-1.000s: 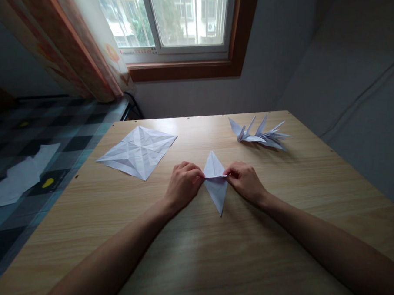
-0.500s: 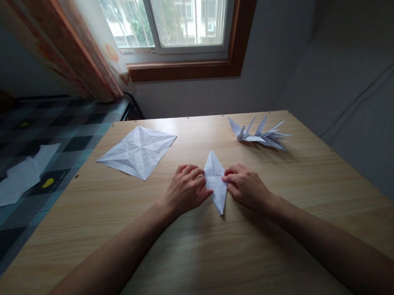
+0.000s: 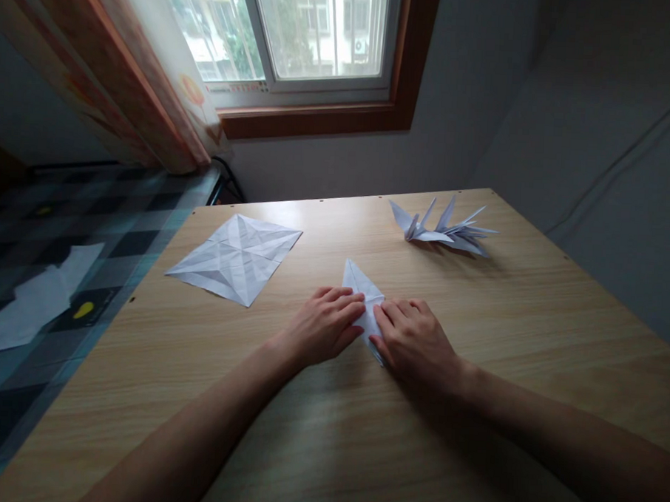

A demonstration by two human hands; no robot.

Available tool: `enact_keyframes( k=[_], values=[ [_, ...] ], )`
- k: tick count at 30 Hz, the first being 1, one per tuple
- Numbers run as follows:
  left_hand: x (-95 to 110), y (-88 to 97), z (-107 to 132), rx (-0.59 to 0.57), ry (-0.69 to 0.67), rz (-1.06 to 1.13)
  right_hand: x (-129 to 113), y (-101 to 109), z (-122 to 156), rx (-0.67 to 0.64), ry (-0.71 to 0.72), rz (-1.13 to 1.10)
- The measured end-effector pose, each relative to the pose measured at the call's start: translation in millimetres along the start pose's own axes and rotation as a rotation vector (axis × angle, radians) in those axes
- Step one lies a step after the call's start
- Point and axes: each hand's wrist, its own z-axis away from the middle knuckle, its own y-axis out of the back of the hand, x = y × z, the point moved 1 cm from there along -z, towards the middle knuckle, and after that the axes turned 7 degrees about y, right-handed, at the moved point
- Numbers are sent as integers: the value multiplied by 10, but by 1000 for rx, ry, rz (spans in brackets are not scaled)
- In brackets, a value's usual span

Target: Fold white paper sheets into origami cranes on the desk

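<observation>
A small white folded paper [image 3: 361, 283], kite-shaped with pointed ends, lies on the wooden table between my hands. My left hand [image 3: 329, 325] covers its left side, fingers together on top and thumb near the lower part. On the right side my right hand [image 3: 417, 340] presses with curled fingers and thumb along the edge. Both hands are closed on the paper, and their fingers hide much of its middle and right edge. Its upper tip and lower point stay visible.
A creased white paper square [image 3: 238, 258] lies flat at the table's left. Several folded paper cranes [image 3: 447, 230] are bunched at the back right. Left of the table [image 3: 304, 442], white paper sheets [image 3: 38, 301] rest on a checked cloth [image 3: 14, 215]. A window [image 3: 322, 36] is behind.
The folded paper has turned a little, its top tip shifting left. My right hand has moved lower and covers more of the right edge; my left fingers reach further over the paper.
</observation>
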Motion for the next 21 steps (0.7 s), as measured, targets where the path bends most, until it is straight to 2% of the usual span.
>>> enact_keyframes(
  k=[6, 12, 15, 17, 21],
  values=[
    [-9, 72, 27, 39, -87, 69, 210, 7, -50, -20, 52, 64],
    [45, 50, 38, -15, -244, 145, 453, -88, -115, 46, 60, -33],
    [100, 23, 31, -14, -268, 85, 439, -191, -122, 158, 46, -186],
    [130, 6, 25, -10, -267, 35, 391, -248, -124, 198, 92, -292],
    [139, -19, 27, 20, -283, -21, 322, -327, -125, 67, 222, -307]
  ],
)
